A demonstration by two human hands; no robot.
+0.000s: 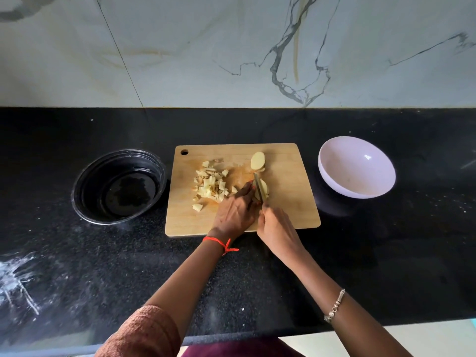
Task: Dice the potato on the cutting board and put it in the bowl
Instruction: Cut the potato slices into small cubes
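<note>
Broadly, I observe a black counter (360, 253) across the frame, with a marble wall (206, 47) behind it at 12 o'clock. On the counter at centre lies a wooden cutting board (291, 202). A black bowl (85, 173) stands just beside the board at 9 o'clock. A white bowl (360, 176) stands near the board at 3 o'clock; I see no potato in it.

The left hand (233, 210) enters from 6 o'clock, fingers bunched forward, tips gripping a potato piece (265, 188) near the board's centre. The right hand (277, 228), at 5 o'clock of that piece, is curled round the handle of a knife (258, 185); the handle is hidden in the fist. The blade points toward 12 o'clock and rests on the potato piece beside the left fingertips.

Diced potato (210, 185) is heaped on the board at 9 o'clock of the blade. Uncut potato slices (257, 160) lie at 12 o'clock of the blade.

A red thread (219, 242) circles the left wrist; a bracelet (334, 305) circles the right forearm.
</note>
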